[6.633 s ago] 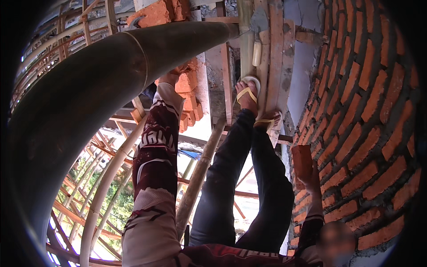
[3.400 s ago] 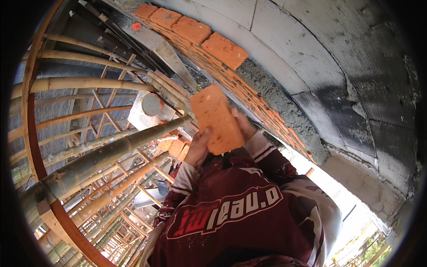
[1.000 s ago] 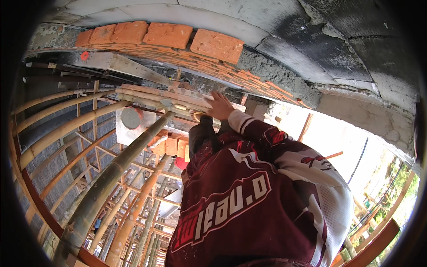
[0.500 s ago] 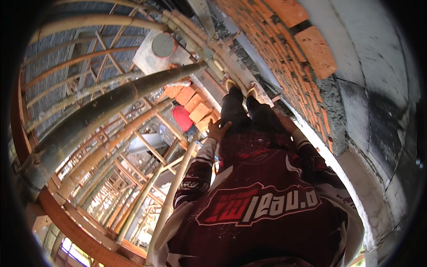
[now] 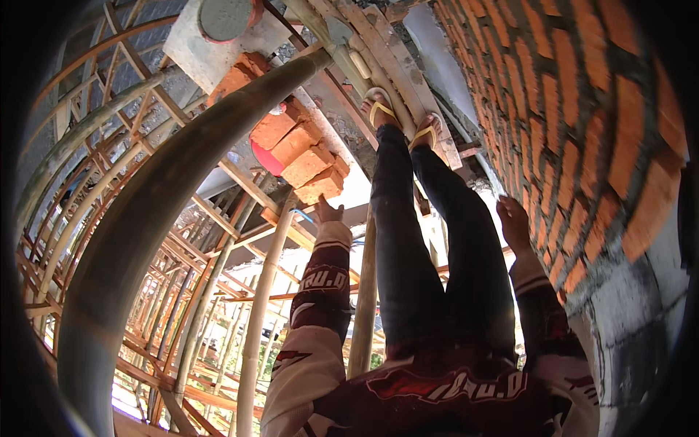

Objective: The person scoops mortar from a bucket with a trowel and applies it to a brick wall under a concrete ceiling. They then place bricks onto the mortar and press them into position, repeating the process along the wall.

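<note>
My left hand (image 5: 329, 212) is held out with its fingers apart, just beside the nearest of several orange bricks (image 5: 306, 166). Whether a fingertip touches that brick I cannot tell. The bricks lie in a row on a pale board. On the other side, my right hand (image 5: 514, 221) hangs beside the brick wall (image 5: 557, 138), fingers stretched and nothing visible in them. Ahead of my feet, what looks like a trowel with a tan handle (image 5: 359, 64) rests on the planks.
A round tub of grey mortar (image 5: 224, 17) stands on a pale board (image 5: 191, 52) at the far left. One thick bamboo pole (image 5: 156, 200) crosses my left side, with bamboo scaffolding beyond. My sandalled feet (image 5: 381, 109) stand on narrow wooden planks (image 5: 437, 138).
My view has shifted, showing more of my legs and the brick wall. Both hands have come away from my thighs: the left toward the bricks, the right toward the wall.
</note>
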Available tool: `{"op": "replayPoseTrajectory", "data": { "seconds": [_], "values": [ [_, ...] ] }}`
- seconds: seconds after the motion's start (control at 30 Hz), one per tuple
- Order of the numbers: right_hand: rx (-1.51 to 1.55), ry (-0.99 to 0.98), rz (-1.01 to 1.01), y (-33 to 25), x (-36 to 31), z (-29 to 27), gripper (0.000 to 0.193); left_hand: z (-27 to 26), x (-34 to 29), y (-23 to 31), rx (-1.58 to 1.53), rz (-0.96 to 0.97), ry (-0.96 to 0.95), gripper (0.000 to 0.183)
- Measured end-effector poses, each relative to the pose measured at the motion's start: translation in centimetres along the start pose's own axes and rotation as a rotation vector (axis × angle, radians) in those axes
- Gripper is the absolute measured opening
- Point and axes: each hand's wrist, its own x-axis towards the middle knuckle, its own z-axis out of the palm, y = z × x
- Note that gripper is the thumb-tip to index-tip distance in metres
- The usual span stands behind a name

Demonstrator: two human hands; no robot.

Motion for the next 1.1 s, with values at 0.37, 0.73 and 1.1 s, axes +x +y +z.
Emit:
{"op": "replayPoseTrajectory", "data": {
  "seconds": [0.37,0.73,1.1],
  "values": [
    [-0.043,-0.045,0.303,8.4,10.4,4.8,0.039,4.0,21.8,2.7,0.523,0.206,0.255,0.141],
    [-0.115,-0.457,-0.68,-12.1,16.6,17.6,0.063,-6.6,12.2,1.9,-0.329,0.759,0.478,0.118],
    [0.181,-0.997,-0.319,-22.6,18.3,8.6,0.116,-7.3,-2.3,20.2,-1.776,0.775,-0.525,0.126]
  ]
}}
